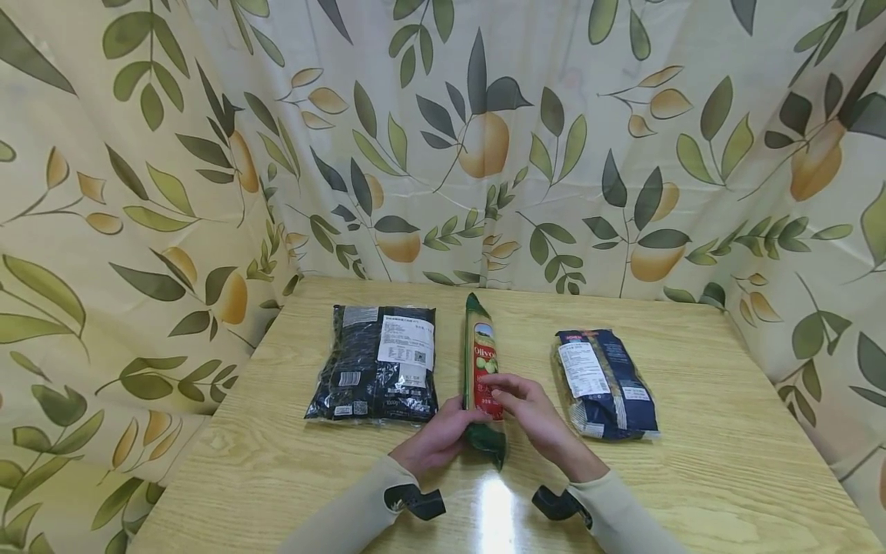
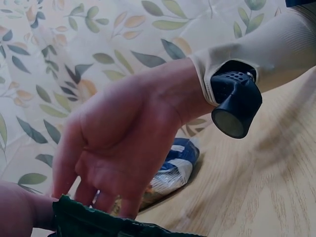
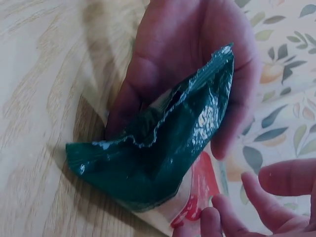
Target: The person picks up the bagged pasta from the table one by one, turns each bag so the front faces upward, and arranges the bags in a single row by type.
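Glossy crinkled plastic green packet on a smooth, shiny wood-grain table.

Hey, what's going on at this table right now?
A person has both hands on a green packet standing on its edge mid-table. The left hand cups its near end; the right hand touches its side with fingers fairly straight. A black bag lies flat to its left, a blue bag to its right.
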Motion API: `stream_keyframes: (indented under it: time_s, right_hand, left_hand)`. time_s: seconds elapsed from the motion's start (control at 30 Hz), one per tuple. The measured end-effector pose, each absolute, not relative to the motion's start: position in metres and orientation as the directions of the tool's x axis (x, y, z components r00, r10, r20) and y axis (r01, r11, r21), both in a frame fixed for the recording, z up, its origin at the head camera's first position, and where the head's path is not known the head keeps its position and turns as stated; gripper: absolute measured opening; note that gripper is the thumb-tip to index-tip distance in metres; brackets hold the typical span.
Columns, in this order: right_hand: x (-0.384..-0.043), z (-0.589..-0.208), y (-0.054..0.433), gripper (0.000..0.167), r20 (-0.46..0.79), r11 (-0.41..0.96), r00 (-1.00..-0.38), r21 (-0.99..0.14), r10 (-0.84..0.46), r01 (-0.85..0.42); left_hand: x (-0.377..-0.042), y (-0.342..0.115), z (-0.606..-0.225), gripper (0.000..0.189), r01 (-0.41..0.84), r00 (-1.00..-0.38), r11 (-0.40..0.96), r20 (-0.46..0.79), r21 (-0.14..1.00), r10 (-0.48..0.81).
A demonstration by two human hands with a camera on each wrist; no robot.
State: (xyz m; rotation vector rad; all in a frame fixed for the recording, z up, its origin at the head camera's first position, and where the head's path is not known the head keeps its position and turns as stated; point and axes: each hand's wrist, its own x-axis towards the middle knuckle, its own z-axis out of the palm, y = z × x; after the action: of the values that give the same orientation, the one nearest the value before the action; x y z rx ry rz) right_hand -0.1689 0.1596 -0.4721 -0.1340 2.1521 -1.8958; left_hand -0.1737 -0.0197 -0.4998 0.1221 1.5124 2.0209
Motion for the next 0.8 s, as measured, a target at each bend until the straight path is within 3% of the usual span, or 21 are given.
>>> stream_keyframes:
  time_s: [0.43,0.8]
  right_hand:
    - [-0.168,-0.478,0.168,0.046,-0.222,0.028,-0.957,-0.975,-0.189,0.22]
    - [-0.162,-0.483,0.171,0.053,-0.283,-0.041,-0.934,-0.954,-0.218,0.298]
  left_hand:
    - [-0.173,-0.022,-0.501,0.069,-0.443,-0.812,-0.208,-0.293,0.872,0.505]
    - [-0.17,-0.022,-0.498,0.064,-0.467,-0.806,-0.192,-0.326,0.863,0.494]
